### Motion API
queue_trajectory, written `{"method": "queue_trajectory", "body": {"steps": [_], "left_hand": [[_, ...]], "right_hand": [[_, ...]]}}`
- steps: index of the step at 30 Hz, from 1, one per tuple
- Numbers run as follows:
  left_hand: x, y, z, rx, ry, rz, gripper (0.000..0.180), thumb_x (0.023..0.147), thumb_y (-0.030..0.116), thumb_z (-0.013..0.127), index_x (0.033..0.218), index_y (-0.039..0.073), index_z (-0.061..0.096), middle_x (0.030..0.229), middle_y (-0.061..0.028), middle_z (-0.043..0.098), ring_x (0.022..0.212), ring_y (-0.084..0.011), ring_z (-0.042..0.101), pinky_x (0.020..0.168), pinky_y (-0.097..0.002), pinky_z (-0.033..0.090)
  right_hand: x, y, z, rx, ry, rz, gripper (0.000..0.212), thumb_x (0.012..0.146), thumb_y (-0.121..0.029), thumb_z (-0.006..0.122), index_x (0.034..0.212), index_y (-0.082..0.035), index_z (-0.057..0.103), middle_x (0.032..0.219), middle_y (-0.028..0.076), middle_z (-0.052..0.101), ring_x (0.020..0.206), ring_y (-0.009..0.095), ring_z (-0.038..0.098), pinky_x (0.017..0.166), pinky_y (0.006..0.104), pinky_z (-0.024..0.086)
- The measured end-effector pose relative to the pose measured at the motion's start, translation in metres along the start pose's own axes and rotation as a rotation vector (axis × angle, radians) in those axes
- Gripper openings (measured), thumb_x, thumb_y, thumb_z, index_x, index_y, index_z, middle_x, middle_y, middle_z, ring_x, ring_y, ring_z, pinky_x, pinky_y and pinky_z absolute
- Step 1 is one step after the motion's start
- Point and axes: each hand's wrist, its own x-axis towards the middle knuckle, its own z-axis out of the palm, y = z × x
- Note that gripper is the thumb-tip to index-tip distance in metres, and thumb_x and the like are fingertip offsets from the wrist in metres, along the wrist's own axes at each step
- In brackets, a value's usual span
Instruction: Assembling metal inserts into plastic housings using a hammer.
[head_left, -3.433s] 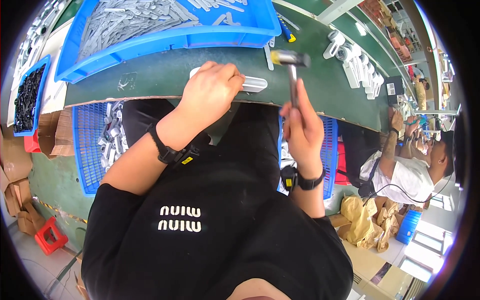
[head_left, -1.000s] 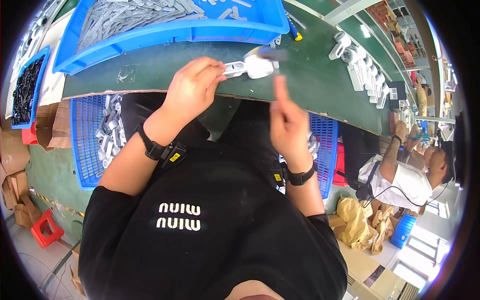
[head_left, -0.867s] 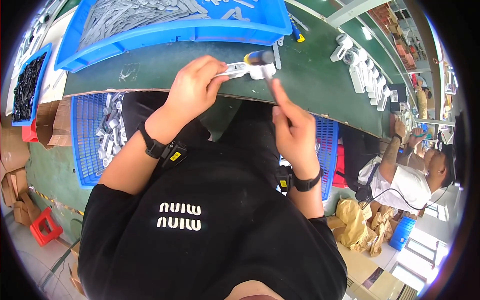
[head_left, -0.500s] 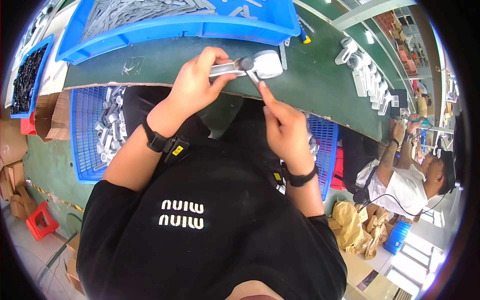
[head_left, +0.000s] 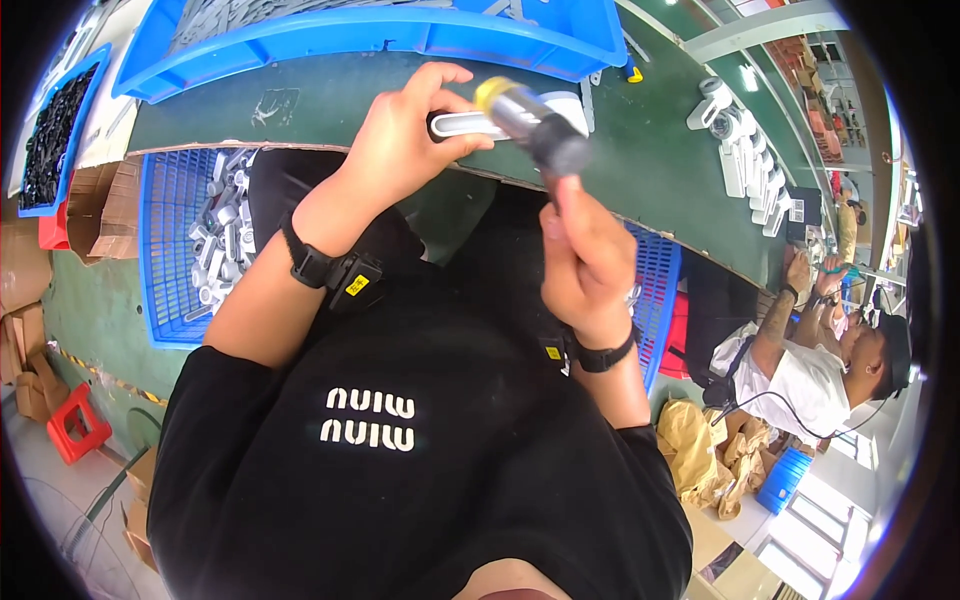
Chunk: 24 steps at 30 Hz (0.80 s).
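My left hand (head_left: pixel 402 135) is closed round the handle end of a white handheld fan (head_left: pixel 458 124), which lies over the front edge of the green workbench (head_left: pixel 330 100). Its round head shows only in part behind a mallet (head_left: pixel 530 122). That mallet, with one yellow face and one dark face, is gripped by my right hand (head_left: pixel 590 250) and blurred by motion. Its head hovers over the fan; whether the two touch I cannot tell. Most of the mallet's handle is hidden by its head and my fingers.
A blue bin (head_left: pixel 370 38) of grey strips spans the bench's back. More white fans (head_left: pixel 750 165) stand in a row at right. A blue basket (head_left: pixel 170 260) of white parts sits below left, another (head_left: pixel 655 290) below right. A co-worker (head_left: pixel 790 370) sits at right.
The mallet has swung up from the fan toward the camera, its head now larger and blurred. My right hand has shifted slightly right and down; my left hand still holds the fan.
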Motion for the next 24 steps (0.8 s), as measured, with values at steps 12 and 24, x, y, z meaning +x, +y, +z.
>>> {"method": "queue_trajectory", "body": {"steps": [12,24], "left_hand": [[-0.004,0.004,0.000,-0.064,-0.029,-0.130,0.071,0.084,0.017,0.096,0.141,0.009,0.056,0.103,-0.0118,0.085,0.097,-0.0342,0.081,0.082,-0.0415,0.062],[-0.011,-0.013,0.014,0.119,0.099,0.255,0.025,0.092,0.020,0.089,0.105,0.003,0.077,0.102,-0.0111,0.081,0.089,-0.0337,0.075,0.074,-0.0430,0.062]], "right_hand": [[0.001,0.008,0.000,-0.200,-0.174,0.100,0.056,0.097,0.012,0.063,0.151,-0.003,0.068,0.104,0.017,0.078,0.079,0.031,0.073,0.074,0.0349,0.057],[-0.022,0.027,-0.034,-0.302,-0.214,0.251,0.056,0.107,0.007,0.057,0.162,0.001,0.056,0.125,0.013,0.079,0.086,0.010,0.060,0.084,0.0239,0.050]]}}
